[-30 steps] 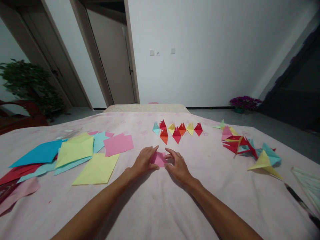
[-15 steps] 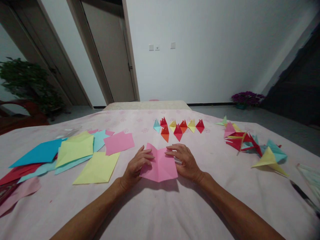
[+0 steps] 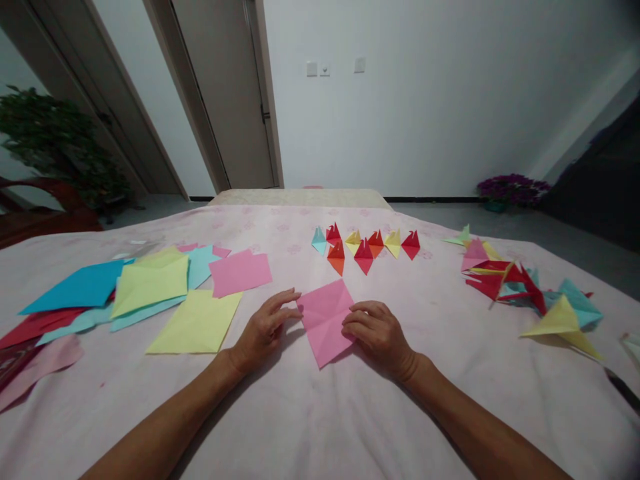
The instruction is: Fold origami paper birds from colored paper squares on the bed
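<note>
A square sheet of pink origami paper (image 3: 326,320), with crease lines across it, is turned corner-up between my hands. My right hand (image 3: 383,340) grips its right side, fingers curled over the edge. At the left corner, my left hand (image 3: 267,323) has its fingers stretched out and slightly apart, the tips at or just touching the paper. Beyond the sheet stand several small folded paper cranes, among them a red crane (image 3: 364,257), an orange crane (image 3: 336,257) and a light blue crane (image 3: 319,241).
On the left lie loose sheets: yellow paper (image 3: 197,327), blue paper (image 3: 77,288) and pink paper (image 3: 241,273). To the right is a pile of folded paper pieces (image 3: 505,283), with a dark pen (image 3: 623,390) near the edge. A pale floral cloth (image 3: 310,427) covers the table.
The pink paper, earlier bent along a middle crease with both hands on it, is now flatter and turned to a diamond. My left fingers have straightened. The view has tilted down slightly.
</note>
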`<state>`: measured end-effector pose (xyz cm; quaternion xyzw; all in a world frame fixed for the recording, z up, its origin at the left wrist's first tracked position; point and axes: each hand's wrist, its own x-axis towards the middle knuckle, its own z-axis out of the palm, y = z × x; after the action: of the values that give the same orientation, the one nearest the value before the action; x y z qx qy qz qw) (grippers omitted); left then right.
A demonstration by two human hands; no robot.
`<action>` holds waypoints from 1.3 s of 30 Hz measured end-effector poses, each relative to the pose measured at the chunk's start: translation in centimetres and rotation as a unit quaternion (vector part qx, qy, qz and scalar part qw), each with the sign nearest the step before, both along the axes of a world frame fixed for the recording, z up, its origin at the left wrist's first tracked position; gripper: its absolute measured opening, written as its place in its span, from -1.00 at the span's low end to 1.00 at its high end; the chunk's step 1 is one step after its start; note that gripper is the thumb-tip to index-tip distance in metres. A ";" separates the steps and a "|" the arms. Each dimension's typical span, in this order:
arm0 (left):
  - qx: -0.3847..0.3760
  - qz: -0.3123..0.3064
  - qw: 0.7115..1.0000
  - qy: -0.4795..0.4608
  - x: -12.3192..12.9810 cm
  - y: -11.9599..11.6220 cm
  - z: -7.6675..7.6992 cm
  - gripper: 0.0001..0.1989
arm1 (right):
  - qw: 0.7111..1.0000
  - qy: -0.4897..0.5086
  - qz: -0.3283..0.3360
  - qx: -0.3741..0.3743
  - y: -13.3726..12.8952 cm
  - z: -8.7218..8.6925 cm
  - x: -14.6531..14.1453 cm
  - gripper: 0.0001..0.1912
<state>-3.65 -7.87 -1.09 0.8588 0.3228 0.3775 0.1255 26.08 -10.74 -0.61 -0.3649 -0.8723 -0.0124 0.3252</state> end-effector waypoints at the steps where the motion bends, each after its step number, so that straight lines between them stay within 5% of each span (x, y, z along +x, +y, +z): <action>1: -0.007 -0.001 1.000 -0.002 0.1 0.0 0.1 -0.62 | 1.000 0.016 -0.002 -0.012 0.1 -0.1 0.0 -0.82; 7: -0.042 -0.031 0.999 -0.002 0.7 1.4 0.2 -0.50 | 0.993 0.092 -0.013 -0.078 1.0 0.0 0.4 -0.82; 12: -0.085 -0.104 0.990 0.037 1.8 2.4 0.1 -0.71 | 0.988 0.110 -0.013 -0.110 1.7 -0.5 0.5 -0.77; 16: -0.133 -0.142 0.981 -0.012 2.0 3.1 -0.3 -0.65 | 0.986 0.093 -0.050 -0.126 2.1 -0.5 0.8 -0.70; 25: -0.174 -0.057 0.983 -0.030 1.0 1.3 -1.3 -0.52 | 0.998 -0.046 -0.014 -0.038 0.3 0.3 1.1 -0.52; 33: -0.153 -0.068 0.986 -0.007 1.3 2.5 -0.8 -0.51 | 0.992 -0.063 -0.023 -0.106 0.7 0.6 0.5 -0.62; 39: -0.195 -0.084 0.977 -0.022 1.3 3.3 -0.6 -0.71 | 0.990 -0.020 -0.058 -0.128 -0.3 0.3 -0.2 -0.65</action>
<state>-2.30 -4.56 -1.71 0.8335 0.3138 0.3142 0.3288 25.88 -11.01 -0.34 -0.4533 -0.8504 0.0732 0.2571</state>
